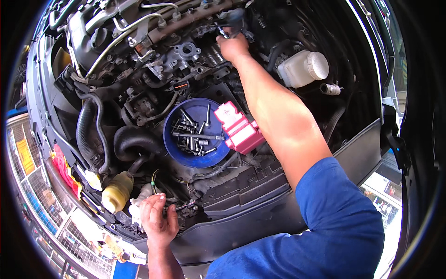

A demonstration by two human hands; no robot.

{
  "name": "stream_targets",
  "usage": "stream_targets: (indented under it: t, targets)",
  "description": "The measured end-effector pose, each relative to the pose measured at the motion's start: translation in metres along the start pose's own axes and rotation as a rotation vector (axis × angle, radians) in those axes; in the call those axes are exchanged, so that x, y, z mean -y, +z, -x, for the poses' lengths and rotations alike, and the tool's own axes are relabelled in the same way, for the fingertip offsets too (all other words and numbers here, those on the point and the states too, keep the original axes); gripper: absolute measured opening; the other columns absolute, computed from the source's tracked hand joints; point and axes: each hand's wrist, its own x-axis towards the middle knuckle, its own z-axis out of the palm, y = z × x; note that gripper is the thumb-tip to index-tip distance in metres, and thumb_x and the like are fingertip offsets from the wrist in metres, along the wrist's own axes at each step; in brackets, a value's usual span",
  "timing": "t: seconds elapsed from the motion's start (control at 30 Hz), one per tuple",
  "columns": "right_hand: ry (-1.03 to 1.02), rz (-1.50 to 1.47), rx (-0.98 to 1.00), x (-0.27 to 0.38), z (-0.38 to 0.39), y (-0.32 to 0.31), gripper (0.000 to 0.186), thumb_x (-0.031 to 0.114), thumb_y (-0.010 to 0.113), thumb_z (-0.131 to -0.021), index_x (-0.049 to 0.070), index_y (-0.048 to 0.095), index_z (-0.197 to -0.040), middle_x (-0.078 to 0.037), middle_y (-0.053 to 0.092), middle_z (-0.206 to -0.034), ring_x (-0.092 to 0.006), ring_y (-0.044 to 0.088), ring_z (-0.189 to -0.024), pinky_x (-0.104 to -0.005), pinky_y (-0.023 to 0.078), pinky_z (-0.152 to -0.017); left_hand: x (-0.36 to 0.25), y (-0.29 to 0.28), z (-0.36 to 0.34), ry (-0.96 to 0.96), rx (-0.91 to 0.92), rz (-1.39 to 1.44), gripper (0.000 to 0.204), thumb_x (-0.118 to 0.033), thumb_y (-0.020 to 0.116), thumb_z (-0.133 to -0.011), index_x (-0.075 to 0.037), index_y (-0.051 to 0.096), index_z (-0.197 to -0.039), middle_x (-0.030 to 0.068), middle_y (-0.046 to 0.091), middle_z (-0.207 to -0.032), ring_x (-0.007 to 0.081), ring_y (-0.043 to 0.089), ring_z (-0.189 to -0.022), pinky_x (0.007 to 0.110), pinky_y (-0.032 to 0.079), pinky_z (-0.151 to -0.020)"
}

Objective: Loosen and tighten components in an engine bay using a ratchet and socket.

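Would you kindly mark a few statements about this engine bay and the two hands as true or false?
1. The blue bowl holds bolts. True.
2. The right hand rests in the blue bowl. False: it reaches deep into the engine bay, at a dark part, well beyond the bowl.
3. A pink cover lies beside the bowl, touching its right edge. True.
4. The left hand grips the white reservoir. False: it is at the near edge, by connectors and a yellowish tank.
5. The person wears a red sleeve. False: the sleeve is blue.
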Motion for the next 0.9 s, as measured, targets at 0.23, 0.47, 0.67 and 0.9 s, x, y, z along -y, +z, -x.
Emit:
stream_targets:
  t: [0.23,0.47,0.67,0.9]
  targets:
    - [0.482,-0.704,0.239,0.017,0.006,-0.003,0.026,0.015,0.066,-0.087,0.01,0.058,-0.111,-0.005,0.061,-0.08,-0.0129,0.056,-0.066,-0.0293,0.044,-0.056,0.006,0.009,0.008,-0.023,0.012,0.039,0.039,0.001,0.072,-0.068,-0.001,0.058,-0.104,0.0149,0.063,-0.098,0.0329,0.062,-0.087,0.041,0.048,-0.076]
    - [0.632,-0.839,0.25,0.006,0.0,0.006,0.033,0.023,0.068,-0.087,0.008,0.062,-0.115,-0.008,0.068,-0.095,-0.02,0.064,-0.081,-0.0329,0.05,-0.077,0.007,0.014,0.01,-0.031,0.032,0.04,0.039,0.0,0.073,-0.067,-0.002,0.058,-0.103,0.0138,0.064,-0.099,0.0316,0.063,-0.087,0.041,0.049,-0.075]
    - [-0.376,0.172,-0.096,-0.017,0.003,0.002,0.035,0.03,0.067,-0.089,0.007,0.061,-0.114,-0.01,0.068,-0.1,-0.0206,0.065,-0.082,-0.0328,0.052,-0.075,-0.003,0.004,0.006,0.0,0.031,0.038,0.037,0.001,0.073,-0.068,-0.002,0.058,-0.102,0.0147,0.063,-0.096,0.0319,0.062,-0.086,0.04,0.049,-0.074]
    - [0.026,-0.077,0.133,0.011,0.006,-0.005,0.044,0.029,0.066,-0.088,0.002,0.059,-0.122,-0.013,0.068,-0.099,-0.0225,0.065,-0.077,-0.0327,0.052,-0.071,-0.004,0.014,0.001,0.003,0.032,0.054,0.038,0.0,0.074,-0.067,-0.002,0.058,-0.102,0.0132,0.064,-0.096,0.0313,0.063,-0.086,0.04,0.05,-0.074]
